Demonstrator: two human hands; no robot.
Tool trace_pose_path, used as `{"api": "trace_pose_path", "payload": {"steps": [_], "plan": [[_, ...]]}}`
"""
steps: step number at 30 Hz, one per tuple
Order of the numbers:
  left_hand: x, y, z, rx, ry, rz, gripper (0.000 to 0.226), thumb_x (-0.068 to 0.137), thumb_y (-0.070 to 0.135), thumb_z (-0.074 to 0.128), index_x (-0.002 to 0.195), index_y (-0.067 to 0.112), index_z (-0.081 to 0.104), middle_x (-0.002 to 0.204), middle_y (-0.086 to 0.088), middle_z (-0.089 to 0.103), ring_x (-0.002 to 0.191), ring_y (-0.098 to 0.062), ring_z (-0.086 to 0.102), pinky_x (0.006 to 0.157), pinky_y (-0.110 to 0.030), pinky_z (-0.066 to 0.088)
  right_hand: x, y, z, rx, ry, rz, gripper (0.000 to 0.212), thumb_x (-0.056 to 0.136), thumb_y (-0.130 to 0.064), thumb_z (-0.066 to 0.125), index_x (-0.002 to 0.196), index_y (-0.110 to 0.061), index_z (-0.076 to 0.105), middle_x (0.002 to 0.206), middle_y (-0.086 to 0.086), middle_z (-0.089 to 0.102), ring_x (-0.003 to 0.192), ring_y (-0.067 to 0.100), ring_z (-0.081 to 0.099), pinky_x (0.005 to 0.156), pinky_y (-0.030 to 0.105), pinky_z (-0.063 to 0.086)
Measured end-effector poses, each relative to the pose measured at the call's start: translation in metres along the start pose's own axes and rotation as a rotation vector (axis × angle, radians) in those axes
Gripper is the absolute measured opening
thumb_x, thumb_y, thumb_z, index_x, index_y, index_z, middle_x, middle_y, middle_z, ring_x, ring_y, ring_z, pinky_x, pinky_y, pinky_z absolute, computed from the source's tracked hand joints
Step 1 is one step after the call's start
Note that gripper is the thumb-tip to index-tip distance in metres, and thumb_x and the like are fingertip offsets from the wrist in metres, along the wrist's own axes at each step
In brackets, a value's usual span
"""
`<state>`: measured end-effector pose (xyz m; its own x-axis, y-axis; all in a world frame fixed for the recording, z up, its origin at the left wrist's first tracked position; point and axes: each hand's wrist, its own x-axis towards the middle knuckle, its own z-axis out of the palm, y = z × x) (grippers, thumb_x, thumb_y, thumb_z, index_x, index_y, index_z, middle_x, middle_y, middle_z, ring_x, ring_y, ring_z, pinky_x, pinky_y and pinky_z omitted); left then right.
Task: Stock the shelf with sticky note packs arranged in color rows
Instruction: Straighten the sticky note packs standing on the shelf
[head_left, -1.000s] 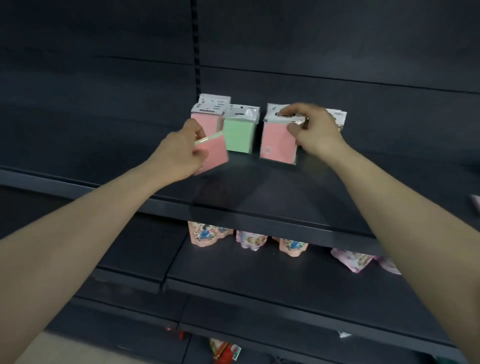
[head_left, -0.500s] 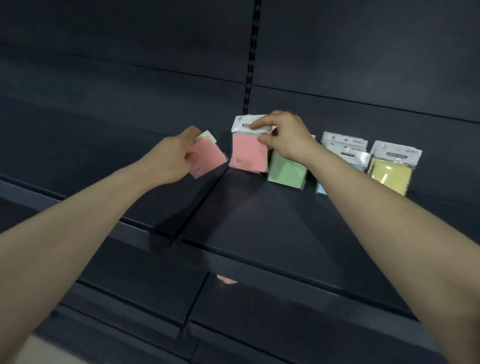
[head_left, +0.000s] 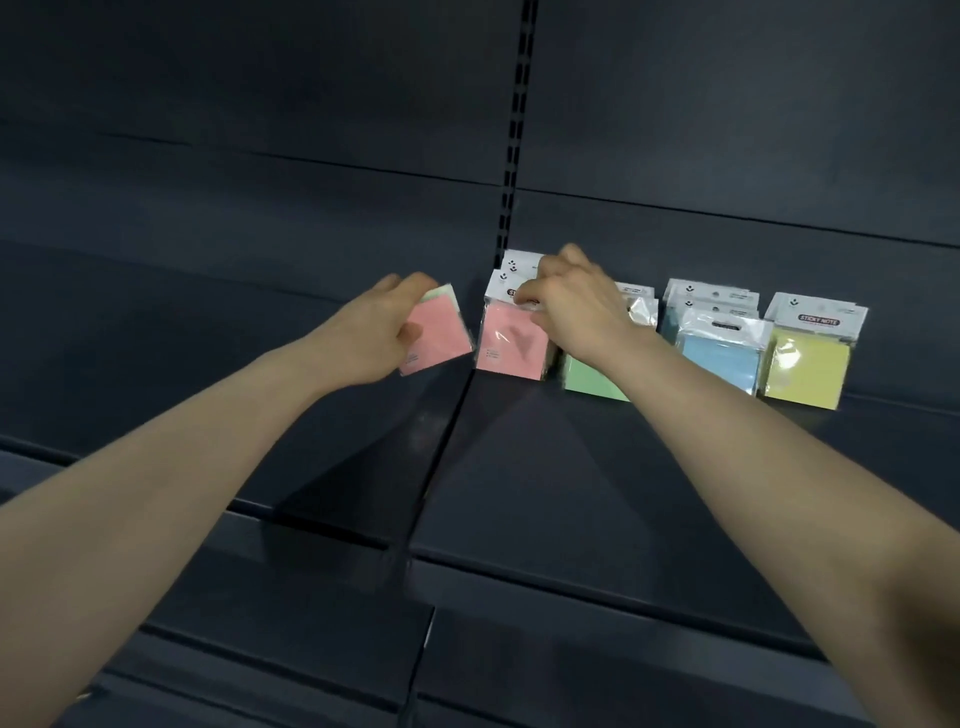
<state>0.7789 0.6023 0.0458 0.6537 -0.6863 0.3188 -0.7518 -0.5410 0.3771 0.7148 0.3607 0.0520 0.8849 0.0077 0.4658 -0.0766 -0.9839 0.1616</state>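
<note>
Up against the back panel of the dark metal shelf (head_left: 519, 467), your right hand (head_left: 576, 306) pinches the white header card of the standing pink pack (head_left: 511, 345), fingertips closed on its top edge. Your left hand (head_left: 374, 332) grips a second pink pack (head_left: 439, 338), tilted in the air just to its left, with a pale green pack (head_left: 441, 293) tucked behind it in the same grasp. Each pack is a flat square block of paper sealed in glossy, crinkled clear film under a thin card header. The faces are slick and the headers bend, so a pinch on card alone may let the block swing or slide out. Your right wrist passes in front of the shelved green pack (head_left: 592, 382), and a careless pull back could knock it into the blue pack (head_left: 722, 358) and yellow pack (head_left: 808, 371) standing beside it on narrow bottom edges. Film on film, the two packs in your left hand may slip apart, dropping green into the pink row. A seam (head_left: 447, 441) between shelf panels runs just left of the standing pack, and a pack set astride it may rock.
</note>
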Motion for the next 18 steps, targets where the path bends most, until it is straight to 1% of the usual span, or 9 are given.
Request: {"api": "trace_pose_path", "payload": {"steps": [2,4,7,9,11,13,14,16,18], "plan": [[0.003,-0.002,0.001,-0.032,0.002,0.016,0.044,0.094,0.006,0.047,0.135,0.020,0.039,0.112,-0.006,0.047,0.100,-0.023,0.048,0.084,-0.032,0.039,0.001,-0.001,0.001,-0.029,0.039,-0.017,0.028,0.088,-0.015,0.064,0.113,-0.024,0.072,0.108,0.004,0.054,0.110,0.029,0.042,0.077,0.031,0.028],[0.004,-0.003,0.003,-0.056,-0.010,0.035,0.038,0.096,0.008,0.046,0.132,0.017,0.043,0.114,-0.008,0.051,0.102,-0.022,0.047,0.082,-0.030,0.037,-0.001,0.002,0.002,-0.034,0.061,-0.011,0.026,0.084,-0.017,0.066,0.109,-0.024,0.074,0.114,0.005,0.052,0.112,0.031,0.042,0.079,0.032,0.027],[0.005,-0.001,0.005,-0.057,-0.033,0.048,0.029,0.099,0.015,0.042,0.128,0.014,0.045,0.117,-0.007,0.055,0.103,-0.021,0.048,0.081,-0.030,0.036,-0.007,0.009,0.002,0.026,0.098,0.044,0.032,0.084,-0.020,0.065,0.115,-0.025,0.070,0.128,0.006,0.052,0.125,0.032,0.041,0.089,0.039,0.033],[0.005,0.002,0.004,-0.065,-0.054,0.048,0.029,0.101,0.018,0.039,0.129,0.014,0.043,0.117,-0.005,0.053,0.102,-0.018,0.047,0.081,-0.029,0.035,-0.013,0.015,0.001,0.032,0.184,0.075,0.035,0.085,-0.020,0.063,0.119,-0.022,0.067,0.126,0.008,0.054,0.125,0.033,0.043,0.090,0.043,0.037],[0.005,0.006,0.003,-0.084,-0.087,0.067,0.031,0.102,0.023,0.035,0.133,0.018,0.042,0.120,-0.002,0.052,0.108,-0.018,0.048,0.088,-0.032,0.038,-0.020,0.022,-0.003,0.005,0.255,0.108,0.037,0.084,-0.019,0.061,0.121,-0.019,0.065,0.123,0.010,0.055,0.123,0.033,0.045,0.088,0.042,0.038],[0.008,0.012,0.004,-0.092,-0.126,0.109,0.035,0.103,0.026,0.032,0.136,0.025,0.043,0.119,0.003,0.050,0.112,-0.015,0.047,0.095,-0.030,0.037,-0.028,0.027,-0.006,-0.024,0.293,0.130,0.039,0.084,-0.019,0.060,0.122,-0.020,0.063,0.120,0.010,0.056,0.121,0.033,0.046,0.086,0.042,0.039],[0.011,0.015,0.006,-0.090,-0.148,0.132,0.035,0.104,0.026,0.032,0.137,0.029,0.044,0.115,0.005,0.048,0.109,-0.014,0.047,0.093,-0.028,0.036,-0.033,0.030,-0.008,-0.036,0.304,0.135,0.039,0.084,-0.018,0.060,0.123,-0.020,0.063,0.119,0.010,0.056,0.121,0.033,0.046,0.086,0.042,0.039],[0.018,0.021,0.012,-0.083,-0.188,0.170,0.036,0.103,0.021,0.034,0.132,0.036,0.051,0.105,0.007,0.044,0.098,-0.012,0.048,0.084,-0.024,0.035,-0.043,0.034,-0.010,-0.055,0.311,0.139,0.042,0.083,-0.017,0.062,0.124,-0.020,0.061,0.119,0.009,0.056,0.119,0.033,0.047,0.084,0.041,0.039],[0.027,0.026,0.019,-0.101,-0.195,0.203,0.037,0.102,0.016,0.039,0.126,0.038,0.057,0.104,0.008,0.043,0.096,-0.011,0.048,0.081,-0.022,0.034,-0.052,0.039,-0.011,-0.073,0.316,0.144,0.045,0.081,-0.014,0.065,0.126,-0.019,0.060,0.119,0.010,0.056,0.117,0.033,0.048,0.083,0.041,0.039]]}}
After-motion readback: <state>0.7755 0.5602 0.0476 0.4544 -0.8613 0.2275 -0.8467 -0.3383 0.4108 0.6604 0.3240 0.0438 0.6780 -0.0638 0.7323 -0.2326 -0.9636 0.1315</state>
